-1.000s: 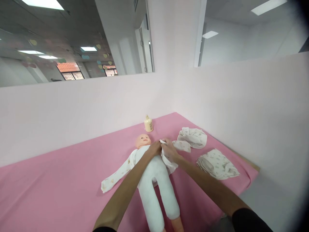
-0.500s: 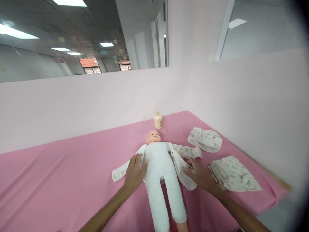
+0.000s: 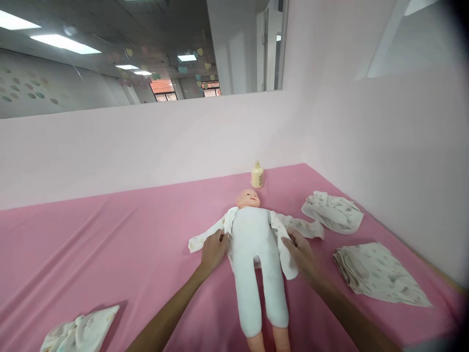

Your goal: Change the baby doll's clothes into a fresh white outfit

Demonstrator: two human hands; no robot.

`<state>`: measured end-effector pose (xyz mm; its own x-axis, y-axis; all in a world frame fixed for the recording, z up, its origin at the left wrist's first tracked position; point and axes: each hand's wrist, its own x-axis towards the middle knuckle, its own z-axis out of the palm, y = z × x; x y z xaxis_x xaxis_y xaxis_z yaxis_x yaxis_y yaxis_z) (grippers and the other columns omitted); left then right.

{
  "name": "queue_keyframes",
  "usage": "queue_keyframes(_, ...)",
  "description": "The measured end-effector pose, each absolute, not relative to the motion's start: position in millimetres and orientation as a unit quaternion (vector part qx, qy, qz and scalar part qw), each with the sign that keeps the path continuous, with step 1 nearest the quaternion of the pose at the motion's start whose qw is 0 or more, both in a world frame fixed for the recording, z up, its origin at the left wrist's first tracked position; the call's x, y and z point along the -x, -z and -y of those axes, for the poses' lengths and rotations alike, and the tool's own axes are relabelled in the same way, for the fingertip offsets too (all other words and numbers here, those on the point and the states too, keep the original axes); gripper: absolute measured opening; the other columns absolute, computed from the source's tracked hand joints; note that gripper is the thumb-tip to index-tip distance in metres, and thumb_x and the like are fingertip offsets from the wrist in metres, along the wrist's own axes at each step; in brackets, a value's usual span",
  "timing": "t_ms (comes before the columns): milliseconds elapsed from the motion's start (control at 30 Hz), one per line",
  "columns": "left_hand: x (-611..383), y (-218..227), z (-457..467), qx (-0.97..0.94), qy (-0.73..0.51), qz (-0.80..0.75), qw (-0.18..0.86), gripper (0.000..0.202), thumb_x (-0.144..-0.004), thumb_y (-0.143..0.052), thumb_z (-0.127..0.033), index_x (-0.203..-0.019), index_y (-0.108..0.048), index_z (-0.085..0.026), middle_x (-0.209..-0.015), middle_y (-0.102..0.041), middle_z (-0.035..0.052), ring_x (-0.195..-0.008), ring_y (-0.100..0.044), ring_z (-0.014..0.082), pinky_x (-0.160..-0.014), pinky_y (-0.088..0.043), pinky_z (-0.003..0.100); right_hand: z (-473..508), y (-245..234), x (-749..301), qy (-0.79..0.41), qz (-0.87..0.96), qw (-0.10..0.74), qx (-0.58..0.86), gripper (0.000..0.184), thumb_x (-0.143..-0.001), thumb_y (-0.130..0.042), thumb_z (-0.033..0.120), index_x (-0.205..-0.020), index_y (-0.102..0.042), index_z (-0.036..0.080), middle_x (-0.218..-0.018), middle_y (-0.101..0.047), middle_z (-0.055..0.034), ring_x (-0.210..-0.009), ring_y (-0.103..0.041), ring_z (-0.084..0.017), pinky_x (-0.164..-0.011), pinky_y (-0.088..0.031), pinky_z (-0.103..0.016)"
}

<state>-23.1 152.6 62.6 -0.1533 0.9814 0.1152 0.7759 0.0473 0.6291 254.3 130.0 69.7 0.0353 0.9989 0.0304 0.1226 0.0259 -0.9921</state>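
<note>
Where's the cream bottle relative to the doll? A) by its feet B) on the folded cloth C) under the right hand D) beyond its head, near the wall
D: the bottle stands upright on the pink sheet just past the doll's head, close to the wall, apart from both hands.

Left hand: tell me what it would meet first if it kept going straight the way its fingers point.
The left hand points up and right, toward the doll. It already touches the open printed garment, so the doll's white torso probably comes next, though depth is hard to judge.
</note>
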Motion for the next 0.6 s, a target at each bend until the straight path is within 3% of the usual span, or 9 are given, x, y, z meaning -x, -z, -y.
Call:
queue_keyframes(133, 31, -78, -153, -0.622, -0.266, -0.73, 0.095, 0.033, -0.094, -0.034, -0.03, -0.063, -0.039, -0.02, -0.066, -0.056, 0.0012, -0.06, -0.047, 0.0161, -0.057, -0.027, 0.028, -135, -84, -255, -0.433, 0.529, 0.501, 0.531, 0.024, -0.085, -0.053, 0.041, -0.1, -0.059, 0.023, -0.078, -0.061, -0.0004, -0.067, -0.056, -0.018, -0.058, -0.045, -0.029)
queue_keyframes(300, 18, -74, -160, -0.622, -0.277, -0.709, 0.182, 0.032, -0.095, -0.039, -0.048, -0.083, -0.053, -0.021, -0.086, -0.067, 0.0031, -0.079, -0.06, 0.0204, -0.066, -0.038, 0.029, -134, -81, -249, -0.43, 0.541, 0.483, 0.538, 0.025, -0.086, -0.052, 0.043, -0.096, -0.058, 0.022, -0.077, -0.057, 0.0008, -0.066, -0.052, -0.017, -0.06, -0.043, -0.028)
queue_keyframes(500, 10, -62, -174, -0.589, -0.288, -0.732, 0.184, 0.036, -0.096, -0.036, -0.055, -0.098, -0.042, -0.02, -0.093, -0.067, 0.007, -0.085, -0.063, 0.0244, -0.068, -0.042, 0.031, -124, -75, -247, -0.432, 0.544, 0.477, 0.539, 0.017, -0.087, -0.053, 0.039, -0.087, -0.053, 0.022, -0.081, -0.056, 0.0008, -0.071, -0.051, -0.016, -0.066, -0.043, -0.027)
queue_keyframes(600, 10, -63, -176, -0.601, -0.223, -0.752, 0.157, 0.037, -0.098, -0.03, -0.053, -0.103, -0.041, -0.018, -0.091, -0.067, 0.01, -0.084, -0.064, 0.0281, -0.067, -0.041, 0.033, -120, -75, -246, -0.441, 0.543, 0.481, 0.528, 0.014, -0.087, -0.053, 0.038, -0.085, -0.052, 0.023, -0.084, -0.057, -0.0002, -0.079, -0.054, -0.018, -0.071, -0.045, -0.029)
